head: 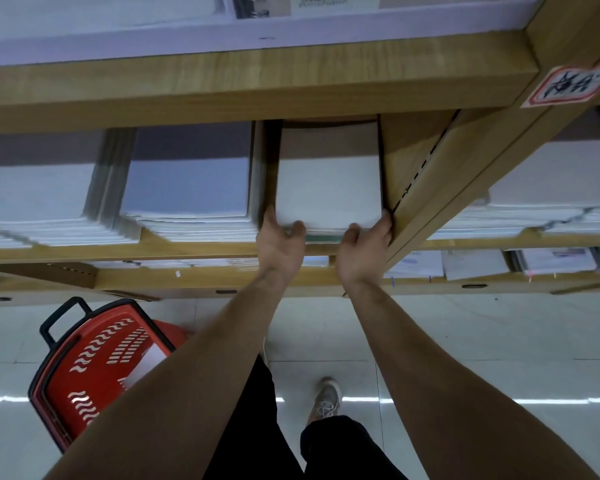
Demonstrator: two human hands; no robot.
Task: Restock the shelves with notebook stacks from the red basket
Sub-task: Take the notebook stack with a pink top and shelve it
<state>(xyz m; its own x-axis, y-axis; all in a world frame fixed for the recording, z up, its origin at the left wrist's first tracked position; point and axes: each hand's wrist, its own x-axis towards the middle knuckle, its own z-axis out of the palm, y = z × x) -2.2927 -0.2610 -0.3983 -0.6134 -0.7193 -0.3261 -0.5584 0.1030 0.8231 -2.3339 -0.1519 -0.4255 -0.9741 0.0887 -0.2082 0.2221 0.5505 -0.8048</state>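
A white notebook stack (328,181) lies in the wooden shelf (201,249), in the slot against the upright divider (426,188). My left hand (279,242) grips the stack's near left corner, thumb on top. My right hand (364,252) holds its near right corner beside the divider. The red basket (94,368) with a black rim and handle stands on the floor at lower left, under my left forearm. A white notebook (146,363) shows inside it.
Two more white stacks (187,188) fill the shelf to the left, and others (548,202) lie right of the divider. A lower shelf (465,268) holds papers. My legs and one shoe (326,398) stand on the glossy tiled floor.
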